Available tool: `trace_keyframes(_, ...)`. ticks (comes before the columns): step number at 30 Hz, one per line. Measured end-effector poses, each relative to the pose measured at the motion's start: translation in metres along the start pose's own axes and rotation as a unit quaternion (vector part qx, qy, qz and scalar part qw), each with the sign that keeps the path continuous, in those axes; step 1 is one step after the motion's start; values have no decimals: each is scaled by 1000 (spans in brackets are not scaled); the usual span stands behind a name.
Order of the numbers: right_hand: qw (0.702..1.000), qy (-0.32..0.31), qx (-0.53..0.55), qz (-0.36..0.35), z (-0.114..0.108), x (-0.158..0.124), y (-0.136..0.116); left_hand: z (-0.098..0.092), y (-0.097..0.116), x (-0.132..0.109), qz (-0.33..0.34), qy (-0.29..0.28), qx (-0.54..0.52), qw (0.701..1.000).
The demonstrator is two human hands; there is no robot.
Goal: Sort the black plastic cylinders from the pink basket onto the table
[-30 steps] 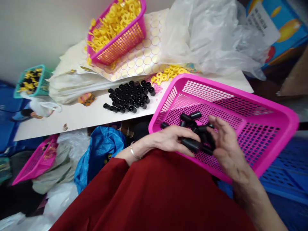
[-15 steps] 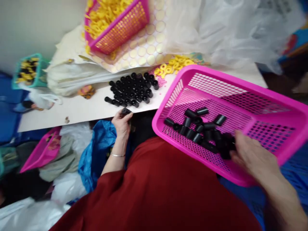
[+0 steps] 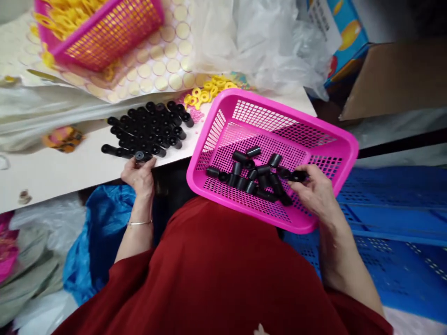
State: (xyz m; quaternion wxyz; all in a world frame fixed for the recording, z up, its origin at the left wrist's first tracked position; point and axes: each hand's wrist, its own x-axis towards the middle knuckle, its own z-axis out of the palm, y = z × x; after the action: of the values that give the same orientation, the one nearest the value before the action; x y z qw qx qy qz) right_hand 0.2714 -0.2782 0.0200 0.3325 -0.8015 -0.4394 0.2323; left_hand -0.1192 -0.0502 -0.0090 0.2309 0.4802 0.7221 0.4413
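Observation:
My left hand [image 3: 138, 176] is at the table's front edge, its fingers closed around a black cylinder [image 3: 139, 156] whose round end faces up. Just beyond it stand several more black cylinders [image 3: 150, 125], grouped close together on the white table [image 3: 87, 172]. Inside the pink basket [image 3: 272, 106], my right hand [image 3: 314, 188] pinches another black cylinder [image 3: 298, 176] near the right wall. Loose black cylinders [image 3: 258, 172] lie in a heap on the basket floor, to the left of that hand.
Yellow rings [image 3: 209, 88] and small pink bits [image 3: 196, 114] lie behind the standing cylinders. A second pink basket [image 3: 115, 35] holds yellow pieces. Orange pieces [image 3: 63, 138] sit at the left. Clear plastic bags [image 3: 258, 42] and a cardboard box [image 3: 394, 79] are at the back right.
The view has swung to the right. My left hand has tipped its cylinder so the round end shows upward. My right hand has lifted a cylinder off the heap in the basket.

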Motion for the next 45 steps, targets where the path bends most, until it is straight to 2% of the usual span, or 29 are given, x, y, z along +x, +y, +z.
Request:
trace_keyframes(2, 995, -25, 85, 45, 3, 0, 0, 2, 0, -1, 0, 5, -16, 1000)
trace_keyframes(4, 990, -23, 121, 69, 8, 0, 1, 1, 1, -4, -10, 4, -43, 999)
trace_keyframes(6, 985, 15, 151, 77, 13, 0, 0, -3, 1, -8, -25, 9, -41, 999)
trace_keyframes(8, 973, 55, 206, 83, 15, -1, -1, -11, 4, -12, -7, 43, -7, 999)
trace_keyframes(11, 940, 83, 319, 90, 14, -3, -2, -22, 21, -22, 112, 124, 8, 986)
trace_keyframes(13, 916, 80, 384, 87, 13, -5, -1, -22, 45, -35, 218, 132, -28, 967)
trace_keyframes(14, 906, 73, 408, 86, 13, -6, 0, -18, 59, -44, 265, 106, -50, 957)
trace_keyframes(16, 891, 64, 441, 89, 13, -7, 2, -3, 91, -65, 345, -1, -84, 935)
trace_keyframes(17, 884, 66, 453, 88, 12, -8, 3, 8, 108, -77, 379, -94, -86, 916)
trace_keyframes(18, 879, 69, 465, 86, 12, -9, 4, 20, 123, -88, 412, -206, -89, 883)
trace_keyframes(19, 873, 69, 476, 82, 11, -10, 5, 34, 137, -98, 441, -322, -81, 834)
trace_keyframes(21, 864, 60, 494, 72, 7, -13, 6, 60, 161, -117, 471, -499, -45, 727)
trace_keyframes(23, 862, 56, 500, 67, 1, -18, 8, 86, 179, -132, 480, -615, -2, 626)
trace_keyframes(24, 862, 65, 499, 66, -2, -22, 9, 97, 186, -138, 477, -651, 12, 591)
trace_keyframes(25, 861, 83, 498, 64, -5, -26, 9, 109, 191, -145, 471, -673, 23, 570)
trace_keyframes(26, 858, 108, 499, 62, -8, -31, 10, 119, 195, -152, 464, -685, 32, 561)
trace_keyframes(30, 838, 213, 500, 49, -14, -53, 10, 158, 201, -182, 440, -693, 110, 560)
trace_keyframes(33, 835, 266, 479, 48, -9, -66, 6, 176, 200, -207, 438, -713, 182, 516)
trace_keyframes(35, 833, 293, 465, 60, -2, -70, 2, 182, 197, -220, 453, -715, 223, 484)
trace_keyframes(38, 841, 321, 431, 69, 10, -72, -3, 187, 191, -230, 486, -706, 245, 453)
trace_keyframes(40, 855, 327, 398, 64, 15, -71, -5, 188, 188, -230, 498, -711, 214, 449)
trace_keyframes(42, 866, 330, 371, 57, 16, -70, -5, 188, 188, -226, 477, -734, 166, 455)
trace_keyframes(45, 874, 339, 344, 46, 16, -67, -3, 184, 193, -219, 378, -796, 88, 465)
